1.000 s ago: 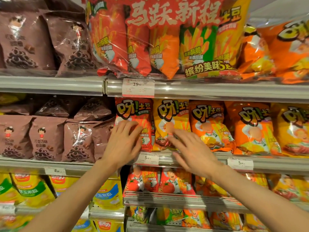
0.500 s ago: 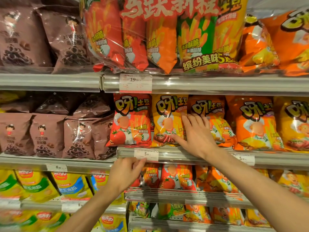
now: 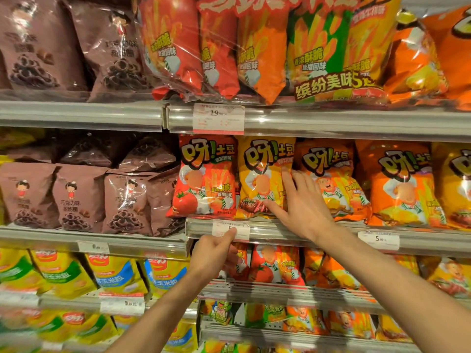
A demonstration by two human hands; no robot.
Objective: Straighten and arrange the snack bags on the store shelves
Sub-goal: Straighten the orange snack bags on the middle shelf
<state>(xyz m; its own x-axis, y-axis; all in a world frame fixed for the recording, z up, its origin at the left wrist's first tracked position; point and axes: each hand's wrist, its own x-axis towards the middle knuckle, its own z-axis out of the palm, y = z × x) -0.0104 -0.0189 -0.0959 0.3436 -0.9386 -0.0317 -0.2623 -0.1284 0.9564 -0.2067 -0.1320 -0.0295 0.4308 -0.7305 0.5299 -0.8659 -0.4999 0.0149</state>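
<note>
Two hands work the middle shelf [image 3: 318,233]. The right hand [image 3: 303,207] lies spread, fingers straight, across the yellow bag [image 3: 260,179] and the orange bag [image 3: 334,179] beside it. The left hand [image 3: 212,256], fingers curled, touches the price tag [image 3: 230,230], covering part of it. Brown bags [image 3: 76,197] stand left; a multipack [image 3: 267,47] sits above, top cut off. Lower shelves are blurred.

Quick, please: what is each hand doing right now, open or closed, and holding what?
Left hand: fingers curled, thumb on the price tag; a grip cannot be told.
Right hand: open, flat against the yellow bag.
</note>
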